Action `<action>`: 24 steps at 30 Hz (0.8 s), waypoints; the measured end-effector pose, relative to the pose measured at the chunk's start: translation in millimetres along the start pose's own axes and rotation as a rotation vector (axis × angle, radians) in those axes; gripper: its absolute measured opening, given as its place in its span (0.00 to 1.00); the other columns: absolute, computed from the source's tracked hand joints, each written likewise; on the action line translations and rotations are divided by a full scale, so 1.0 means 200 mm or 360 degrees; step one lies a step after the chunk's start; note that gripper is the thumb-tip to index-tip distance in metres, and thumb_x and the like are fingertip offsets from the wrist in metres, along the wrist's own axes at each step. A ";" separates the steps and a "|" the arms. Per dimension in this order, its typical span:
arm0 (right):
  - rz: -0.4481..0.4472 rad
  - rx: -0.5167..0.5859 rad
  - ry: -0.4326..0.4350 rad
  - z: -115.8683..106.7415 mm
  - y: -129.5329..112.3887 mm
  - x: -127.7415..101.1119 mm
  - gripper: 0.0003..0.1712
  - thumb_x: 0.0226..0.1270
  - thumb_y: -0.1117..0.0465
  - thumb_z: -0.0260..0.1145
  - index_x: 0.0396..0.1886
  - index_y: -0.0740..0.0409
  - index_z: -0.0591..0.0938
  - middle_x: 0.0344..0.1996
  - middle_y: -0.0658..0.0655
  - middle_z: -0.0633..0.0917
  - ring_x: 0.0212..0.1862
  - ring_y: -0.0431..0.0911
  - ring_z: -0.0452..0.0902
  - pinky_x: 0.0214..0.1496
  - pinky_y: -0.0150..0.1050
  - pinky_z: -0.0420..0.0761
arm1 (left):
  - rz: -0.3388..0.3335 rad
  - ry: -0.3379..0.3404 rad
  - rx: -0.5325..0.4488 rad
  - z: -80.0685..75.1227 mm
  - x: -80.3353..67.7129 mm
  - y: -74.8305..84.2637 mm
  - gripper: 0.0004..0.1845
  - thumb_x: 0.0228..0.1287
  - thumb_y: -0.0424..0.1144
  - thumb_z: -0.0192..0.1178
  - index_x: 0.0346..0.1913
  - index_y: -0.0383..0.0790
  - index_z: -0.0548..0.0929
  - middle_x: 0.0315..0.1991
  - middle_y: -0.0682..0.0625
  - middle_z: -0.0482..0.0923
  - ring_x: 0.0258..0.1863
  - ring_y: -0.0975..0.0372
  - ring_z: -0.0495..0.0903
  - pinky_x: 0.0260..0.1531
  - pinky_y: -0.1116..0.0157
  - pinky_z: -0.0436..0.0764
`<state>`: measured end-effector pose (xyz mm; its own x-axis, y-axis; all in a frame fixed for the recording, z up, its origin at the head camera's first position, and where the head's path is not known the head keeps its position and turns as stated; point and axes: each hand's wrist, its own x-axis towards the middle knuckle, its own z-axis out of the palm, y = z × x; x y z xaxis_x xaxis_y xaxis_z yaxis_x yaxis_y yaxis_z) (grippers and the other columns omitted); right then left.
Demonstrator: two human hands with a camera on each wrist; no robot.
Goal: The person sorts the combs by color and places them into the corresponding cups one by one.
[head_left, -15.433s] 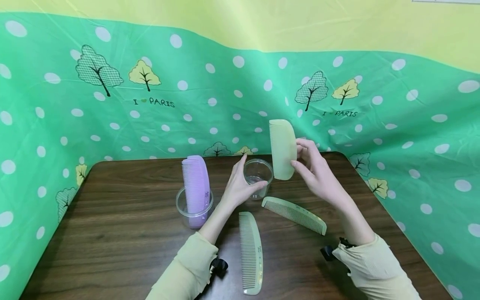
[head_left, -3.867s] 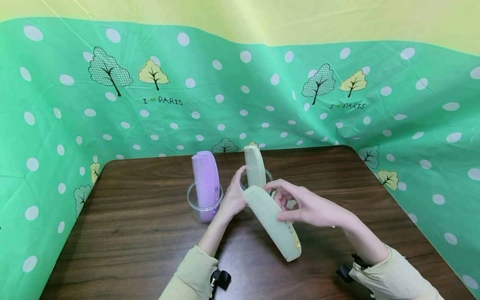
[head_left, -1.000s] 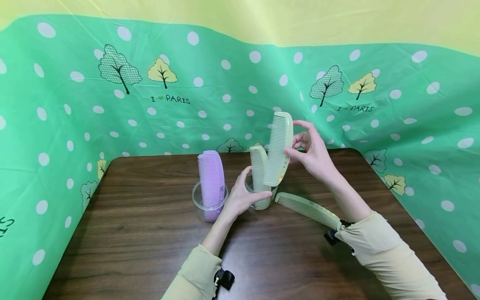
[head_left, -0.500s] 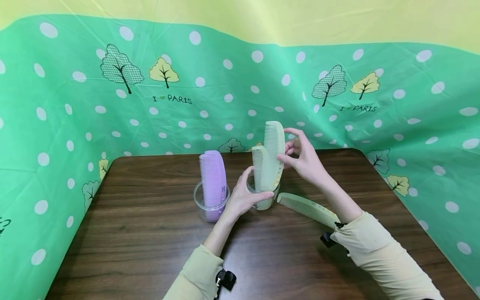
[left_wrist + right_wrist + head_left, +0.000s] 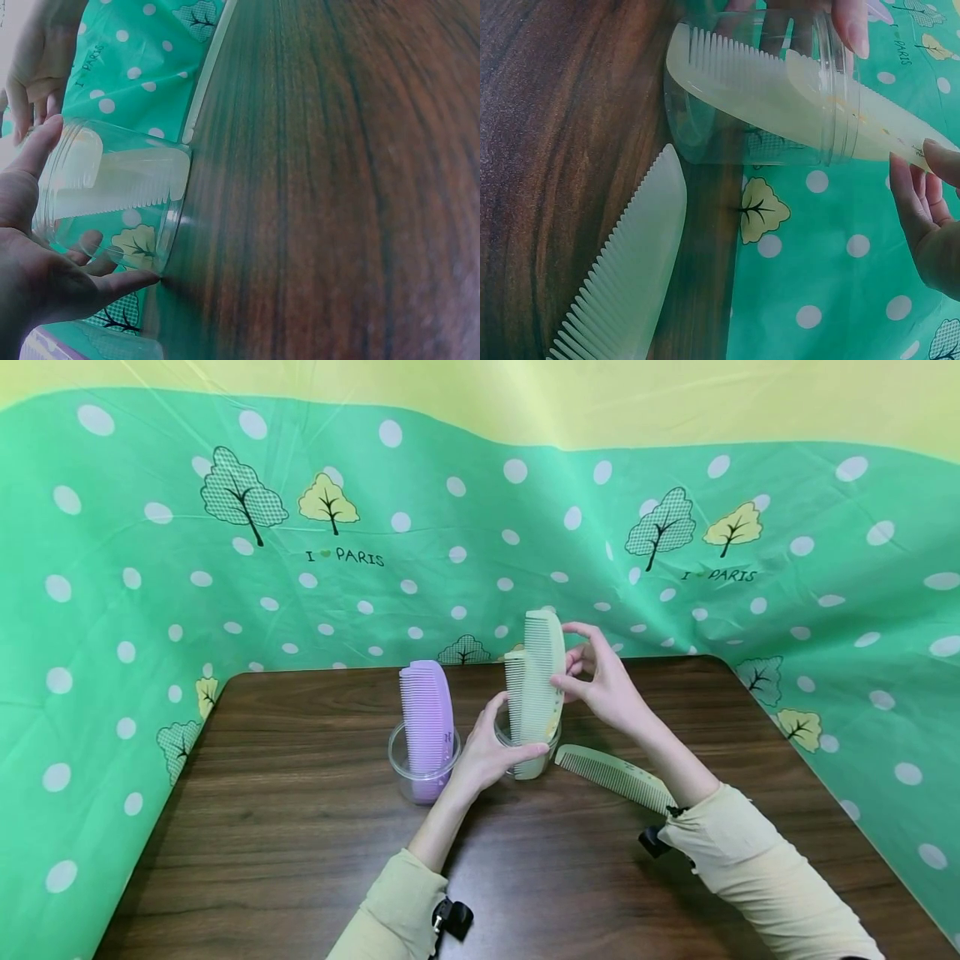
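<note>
My left hand [image 5: 517, 727] grips a clear plastic cup [image 5: 551, 745] standing on the brown table [image 5: 300, 860]. Two pale green combs stand in it: a shorter one [image 5: 514, 689] and a taller one [image 5: 546, 660]. My right hand [image 5: 567, 662] pinches the taller comb near its top. The left wrist view shows the cup [image 5: 112, 202] with both combs inside and my left hand [image 5: 45, 255] around it. The right wrist view shows the cup [image 5: 757, 97] and my right hand's fingers [image 5: 922, 217] at the comb's end. A third green comb [image 5: 615, 772] lies flat beside the cup, also in the right wrist view [image 5: 630, 277].
A purple comb [image 5: 425, 710] stands in a second clear cup [image 5: 408, 772] just left of my left hand. A green dotted cloth [image 5: 150, 610] walls the table at the back and on both sides. Bare tabletop lies in front of the cups.
My right hand has lowered the taller green comb down into the cup beside the first comb. My left hand has stayed on the cup.
</note>
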<state>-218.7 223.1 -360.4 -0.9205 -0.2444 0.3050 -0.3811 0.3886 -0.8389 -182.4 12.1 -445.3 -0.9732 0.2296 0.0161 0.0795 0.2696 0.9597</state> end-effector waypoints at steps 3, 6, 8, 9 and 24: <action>0.0003 -0.0001 -0.0009 0.01 0.01 0.00 0.44 0.66 0.73 0.70 0.76 0.52 0.61 0.40 0.65 0.78 0.35 0.44 0.80 0.30 0.41 0.88 | -0.0005 -0.0005 -0.0001 0.00 0.00 0.00 0.51 0.49 0.54 0.81 0.76 0.65 0.63 0.74 0.49 0.67 0.75 0.48 0.66 0.73 0.43 0.66; 0.0000 0.0008 -0.0019 0.02 0.02 0.00 0.43 0.65 0.74 0.70 0.75 0.52 0.61 0.39 0.65 0.78 0.35 0.45 0.80 0.30 0.42 0.88 | -0.0009 -0.0004 0.0000 0.00 0.00 0.00 0.51 0.49 0.55 0.80 0.75 0.65 0.63 0.75 0.49 0.67 0.75 0.48 0.66 0.72 0.43 0.66; -0.0001 0.0009 -0.0028 0.02 0.02 0.00 0.43 0.65 0.74 0.70 0.75 0.52 0.62 0.39 0.65 0.78 0.34 0.45 0.80 0.30 0.42 0.89 | -0.0009 -0.0002 0.0002 0.00 0.00 0.00 0.51 0.49 0.55 0.81 0.75 0.65 0.63 0.75 0.49 0.67 0.75 0.49 0.67 0.72 0.43 0.66; -0.0001 0.0010 -0.0029 0.02 0.03 0.00 0.43 0.65 0.74 0.70 0.74 0.51 0.62 0.39 0.65 0.78 0.34 0.45 0.79 0.30 0.42 0.89 | -0.0010 -0.0002 0.0002 0.00 0.00 0.00 0.51 0.49 0.55 0.81 0.75 0.65 0.63 0.75 0.49 0.67 0.75 0.49 0.66 0.73 0.43 0.66; -0.0004 -0.0158 -0.0065 0.06 0.07 -0.02 0.42 0.65 0.72 0.71 0.75 0.51 0.63 0.39 0.66 0.79 0.37 0.52 0.78 0.35 0.38 0.87 | -0.0015 -0.0007 0.0008 0.00 0.01 -0.01 0.51 0.49 0.55 0.81 0.75 0.66 0.63 0.75 0.50 0.66 0.75 0.48 0.66 0.72 0.42 0.66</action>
<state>-219.2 219.3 -377.8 -0.9159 -0.2808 0.2869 -0.3922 0.4734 -0.7887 -184.0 12.9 -446.6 -0.9729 0.2313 0.0054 0.0711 0.2765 0.9584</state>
